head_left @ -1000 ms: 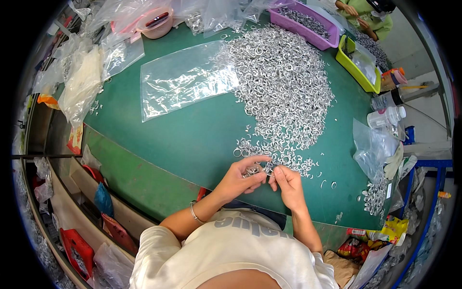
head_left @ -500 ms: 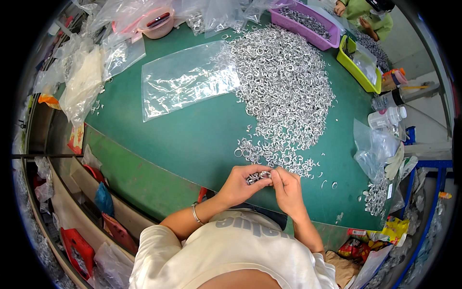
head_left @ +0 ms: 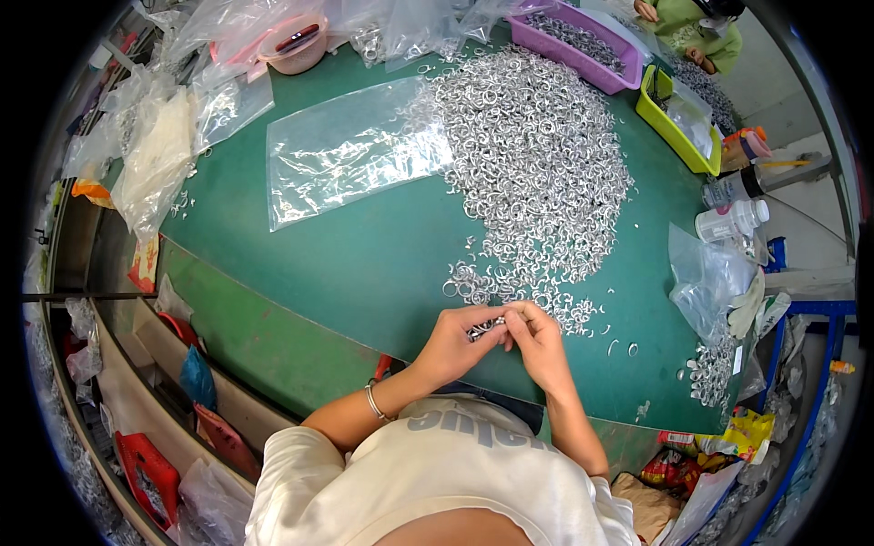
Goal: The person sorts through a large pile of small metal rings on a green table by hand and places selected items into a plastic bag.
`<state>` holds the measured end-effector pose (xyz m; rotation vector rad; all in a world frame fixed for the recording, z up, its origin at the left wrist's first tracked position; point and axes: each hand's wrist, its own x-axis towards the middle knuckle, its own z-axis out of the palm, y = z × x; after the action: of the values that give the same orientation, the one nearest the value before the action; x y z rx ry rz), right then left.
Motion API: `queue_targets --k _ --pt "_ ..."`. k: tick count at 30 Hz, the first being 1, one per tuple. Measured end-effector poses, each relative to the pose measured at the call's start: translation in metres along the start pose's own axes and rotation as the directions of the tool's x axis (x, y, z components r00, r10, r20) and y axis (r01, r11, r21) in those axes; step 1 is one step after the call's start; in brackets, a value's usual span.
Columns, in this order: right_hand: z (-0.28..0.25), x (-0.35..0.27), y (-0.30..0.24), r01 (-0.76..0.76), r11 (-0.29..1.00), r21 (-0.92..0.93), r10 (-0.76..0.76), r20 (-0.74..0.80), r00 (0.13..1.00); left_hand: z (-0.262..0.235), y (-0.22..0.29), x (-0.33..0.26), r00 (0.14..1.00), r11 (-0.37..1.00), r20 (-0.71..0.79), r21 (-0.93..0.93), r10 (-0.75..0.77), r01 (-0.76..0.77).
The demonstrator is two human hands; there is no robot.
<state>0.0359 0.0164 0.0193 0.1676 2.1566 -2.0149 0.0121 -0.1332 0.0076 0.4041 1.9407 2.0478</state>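
Several silvery metal rings (head_left: 483, 329) are gathered in my left hand (head_left: 455, 343), its fingers curled round them. My right hand (head_left: 537, 344) meets it at the fingertips, with thumb and forefinger pinched together; what lies in that pinch is too small and covered to name. Both hands hover at the near edge of a green table (head_left: 346, 273). Just beyond them spreads a large pile of silvery rings and curved pieces (head_left: 537, 164), its near tip almost reaching my fingers.
A clear plastic bag (head_left: 355, 150) lies flat left of the pile. Behind it stand a pink bowl (head_left: 296, 50), a purple basket (head_left: 578, 41) and a lime-green tray (head_left: 678, 123). White bottles (head_left: 728, 221) and a small ring heap (head_left: 710, 375) sit at right. Another person (head_left: 696, 36) is at the far right.
My right hand has shifted slightly up and left, its fingers now bent over the left fingertips. The rings in my left hand show less than before. The pile looks unchanged.
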Motion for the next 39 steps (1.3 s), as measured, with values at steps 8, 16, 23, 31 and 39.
queue_targets --k 8,16,23,31,39 --pt "-0.013 0.003 0.004 -0.218 0.679 0.701 0.22 0.088 0.971 -0.021 0.004 0.011 0.874 0.602 0.216 -0.652 -0.434 0.46" --pt "0.003 0.0 -0.002 0.031 0.953 0.301 0.002 -0.109 0.994 -0.018 0.002 0.01 0.837 0.494 0.259 -0.708 -0.482 0.504" --pt "0.002 0.001 0.002 -0.03 0.959 0.283 0.055 -0.081 0.995 -0.01 0.01 0.008 0.871 0.58 0.245 -0.665 -0.426 0.471" --pt "-0.004 -0.002 -0.004 -0.134 0.86 0.493 0.172 -0.031 0.985 -0.006 0.014 0.007 0.89 0.623 0.207 -0.65 -0.405 0.435" --pt "-0.004 -0.009 -0.007 -0.086 0.848 0.523 0.134 -0.055 0.989 0.0 0.017 0.005 0.923 0.748 0.139 -0.549 -0.36 0.374"
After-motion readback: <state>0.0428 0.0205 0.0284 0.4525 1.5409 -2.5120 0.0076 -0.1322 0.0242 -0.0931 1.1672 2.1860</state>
